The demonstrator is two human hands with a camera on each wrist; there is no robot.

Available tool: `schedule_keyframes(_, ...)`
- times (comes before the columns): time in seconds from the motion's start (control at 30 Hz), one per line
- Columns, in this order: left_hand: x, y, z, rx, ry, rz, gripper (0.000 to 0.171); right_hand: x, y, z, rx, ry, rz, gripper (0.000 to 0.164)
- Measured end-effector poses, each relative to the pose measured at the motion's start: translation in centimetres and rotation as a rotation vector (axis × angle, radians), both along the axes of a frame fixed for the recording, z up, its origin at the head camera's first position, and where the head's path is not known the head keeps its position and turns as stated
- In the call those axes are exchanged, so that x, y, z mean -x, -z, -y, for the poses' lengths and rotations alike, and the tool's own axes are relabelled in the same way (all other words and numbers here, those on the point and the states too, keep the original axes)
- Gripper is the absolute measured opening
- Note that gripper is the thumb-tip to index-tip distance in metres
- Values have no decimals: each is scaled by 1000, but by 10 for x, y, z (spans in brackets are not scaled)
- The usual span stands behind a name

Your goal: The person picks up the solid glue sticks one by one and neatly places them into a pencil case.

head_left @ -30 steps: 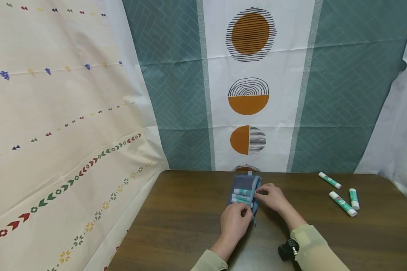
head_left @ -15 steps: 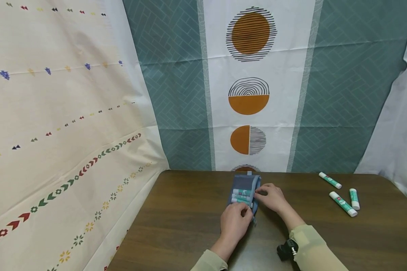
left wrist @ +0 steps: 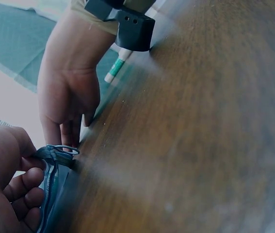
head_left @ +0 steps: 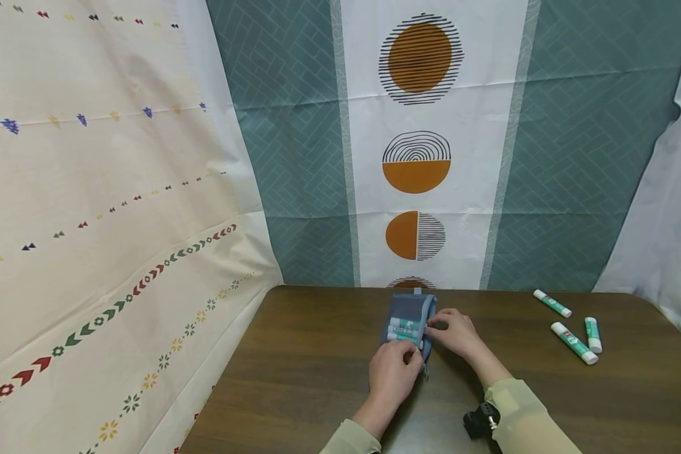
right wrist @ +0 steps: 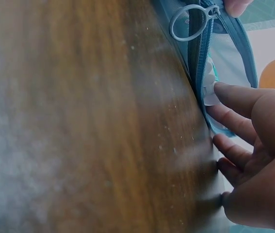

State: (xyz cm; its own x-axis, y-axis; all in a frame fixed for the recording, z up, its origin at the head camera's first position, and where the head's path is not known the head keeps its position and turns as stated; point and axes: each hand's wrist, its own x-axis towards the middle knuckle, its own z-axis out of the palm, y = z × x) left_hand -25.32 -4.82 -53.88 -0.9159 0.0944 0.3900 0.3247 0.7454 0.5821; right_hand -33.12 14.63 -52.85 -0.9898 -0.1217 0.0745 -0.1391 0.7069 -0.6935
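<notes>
A blue zip pouch (head_left: 407, 306) with a see-through mesh face lies on the table, several green-and-white glue sticks (head_left: 404, 332) showing inside. My left hand (head_left: 394, 371) pinches the pouch's near right corner, at the zipper end. On the pouch's right side, where the zipper is unzipped, my right hand (head_left: 455, 330) has its thumb and index finger on the white end of a glue stick (right wrist: 210, 96) in the opening. The ring-shaped zipper pull (right wrist: 172, 27) hangs close to my left fingertips (right wrist: 237, 6). The sticks' near ends are partly hidden by my left hand.
To the right on the brown wooden table (head_left: 295, 366) lie three loose glue sticks: one farther back (head_left: 552, 303), and a longer stick (head_left: 574, 343) close beside a shorter stick (head_left: 593, 335). A patterned curtain (head_left: 312, 157) hangs behind the table. A black wrist device (head_left: 480, 420) sits on my right sleeve.
</notes>
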Motion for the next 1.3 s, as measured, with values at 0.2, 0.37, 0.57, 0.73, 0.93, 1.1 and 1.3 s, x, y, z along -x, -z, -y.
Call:
schedule_keyframes(0.2,0,0,-1,2,-3,-3,14,-1,0,-2,12,-7,1,32)
schedule_keyframes(0.37,0,0,-1,6,-1,-7,14,-2,-1,-4,27,-24,13,35)
schedule_keyframes(0.57,-1,1,-1,2,-1,-8,14,-2,0,-10,38,-57,27,42)
schedule_keyframes(0.73,0,1,-1,1,2,-16,15,-5,-2,-13,39,-73,19,51)
schedule_keyframes(0.93,-1,1,-1,2,-2,-37,15,-14,-8,-17,30,-84,-17,52)
schedule_keyframes(1.1,-2,2,0,0,-5,-36,16,-24,-12,-25,-6,-56,-17,51)
schedule_keyframes(1.3,-1,3,-1,-5,-17,-52,16,-36,-19,-40,-48,-25,-38,52)
